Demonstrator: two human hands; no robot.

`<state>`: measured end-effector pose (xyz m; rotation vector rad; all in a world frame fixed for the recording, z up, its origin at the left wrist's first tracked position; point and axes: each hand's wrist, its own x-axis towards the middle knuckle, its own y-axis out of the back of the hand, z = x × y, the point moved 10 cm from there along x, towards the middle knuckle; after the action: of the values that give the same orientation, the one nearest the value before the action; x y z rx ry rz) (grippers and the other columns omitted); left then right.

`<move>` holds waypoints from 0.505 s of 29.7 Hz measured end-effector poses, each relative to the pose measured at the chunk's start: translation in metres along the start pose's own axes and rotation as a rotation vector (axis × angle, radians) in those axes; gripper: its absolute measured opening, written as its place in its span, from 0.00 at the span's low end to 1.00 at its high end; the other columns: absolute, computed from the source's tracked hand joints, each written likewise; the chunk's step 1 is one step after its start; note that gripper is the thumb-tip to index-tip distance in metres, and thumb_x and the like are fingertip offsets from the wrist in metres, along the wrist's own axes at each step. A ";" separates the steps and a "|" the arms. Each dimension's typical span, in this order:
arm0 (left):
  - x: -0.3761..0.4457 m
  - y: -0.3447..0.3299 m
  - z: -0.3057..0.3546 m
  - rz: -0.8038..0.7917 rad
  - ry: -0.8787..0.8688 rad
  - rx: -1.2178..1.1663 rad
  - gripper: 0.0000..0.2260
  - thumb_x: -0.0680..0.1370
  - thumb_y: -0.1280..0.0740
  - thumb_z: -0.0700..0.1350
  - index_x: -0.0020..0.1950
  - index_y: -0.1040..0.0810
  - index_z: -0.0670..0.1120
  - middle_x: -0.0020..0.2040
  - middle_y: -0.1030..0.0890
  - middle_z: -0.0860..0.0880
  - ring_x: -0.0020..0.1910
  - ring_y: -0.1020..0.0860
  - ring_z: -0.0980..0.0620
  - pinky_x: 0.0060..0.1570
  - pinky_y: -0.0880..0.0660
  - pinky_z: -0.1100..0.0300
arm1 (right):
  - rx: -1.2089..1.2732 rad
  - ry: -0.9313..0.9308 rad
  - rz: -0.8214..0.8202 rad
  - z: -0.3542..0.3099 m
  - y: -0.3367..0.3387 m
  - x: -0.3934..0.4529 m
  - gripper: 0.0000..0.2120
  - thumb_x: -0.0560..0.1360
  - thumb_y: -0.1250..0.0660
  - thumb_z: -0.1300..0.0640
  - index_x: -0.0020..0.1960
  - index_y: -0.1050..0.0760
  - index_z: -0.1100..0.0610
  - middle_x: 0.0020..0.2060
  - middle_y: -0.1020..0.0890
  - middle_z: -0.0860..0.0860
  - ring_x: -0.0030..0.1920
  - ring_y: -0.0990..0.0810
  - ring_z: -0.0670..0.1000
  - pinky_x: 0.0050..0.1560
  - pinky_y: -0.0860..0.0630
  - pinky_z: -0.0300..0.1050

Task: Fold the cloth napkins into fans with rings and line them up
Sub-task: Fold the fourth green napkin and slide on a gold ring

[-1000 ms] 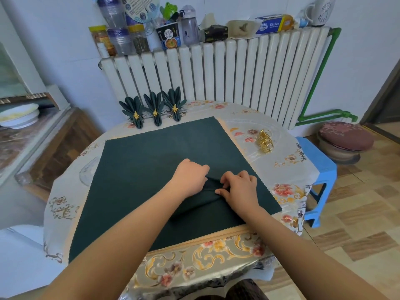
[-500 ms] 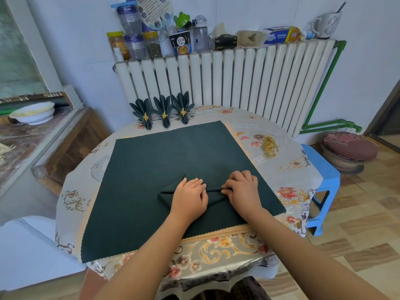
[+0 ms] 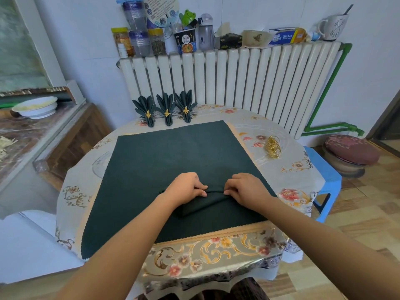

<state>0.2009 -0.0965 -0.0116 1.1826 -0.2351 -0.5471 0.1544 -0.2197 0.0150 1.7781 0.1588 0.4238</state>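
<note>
A dark green napkin (image 3: 207, 202) is pinched along one raised pleat by the left hand (image 3: 186, 188) and right hand (image 3: 244, 187); the pleat apparently runs left-right between them, the gold rings (image 3: 273, 147) nearer the right.

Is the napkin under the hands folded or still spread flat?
Partly folded. The small green napkin lies in raised pleats, pinched by the left hand and right hand.
</note>
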 end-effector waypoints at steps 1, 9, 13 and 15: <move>0.002 0.003 0.001 -0.021 0.013 -0.028 0.15 0.74 0.28 0.51 0.59 0.18 0.49 0.48 0.21 0.53 0.52 0.24 0.54 0.52 0.29 0.63 | 0.004 -0.010 -0.045 0.001 -0.001 0.004 0.10 0.77 0.35 0.49 0.51 0.20 0.52 0.46 0.20 0.48 0.49 0.24 0.49 0.48 0.32 0.40; 0.006 0.014 0.013 -0.052 -0.044 0.148 0.06 0.73 0.28 0.52 0.44 0.20 0.52 0.43 0.24 0.57 0.47 0.24 0.54 0.49 0.25 0.56 | 0.068 -0.038 -0.253 0.006 -0.018 0.021 0.09 0.76 0.33 0.49 0.49 0.20 0.55 0.46 0.22 0.48 0.48 0.24 0.48 0.50 0.27 0.42; 0.011 0.016 0.019 -0.092 -0.038 0.177 0.07 0.72 0.26 0.50 0.43 0.21 0.50 0.43 0.21 0.56 0.45 0.24 0.55 0.45 0.27 0.59 | 0.175 -0.097 -0.332 0.014 -0.020 0.027 0.07 0.73 0.29 0.51 0.45 0.20 0.54 0.39 0.24 0.44 0.43 0.26 0.45 0.44 0.29 0.38; 0.014 0.017 0.021 -0.115 -0.042 0.219 0.07 0.71 0.26 0.49 0.43 0.22 0.50 0.41 0.22 0.56 0.44 0.25 0.55 0.43 0.28 0.60 | 0.181 -0.119 -0.401 0.014 -0.023 0.034 0.07 0.71 0.27 0.52 0.44 0.21 0.55 0.37 0.24 0.44 0.41 0.26 0.45 0.38 0.30 0.36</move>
<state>0.2080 -0.1168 0.0102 1.4042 -0.2694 -0.6597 0.1932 -0.2152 -0.0034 1.8860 0.4725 0.0150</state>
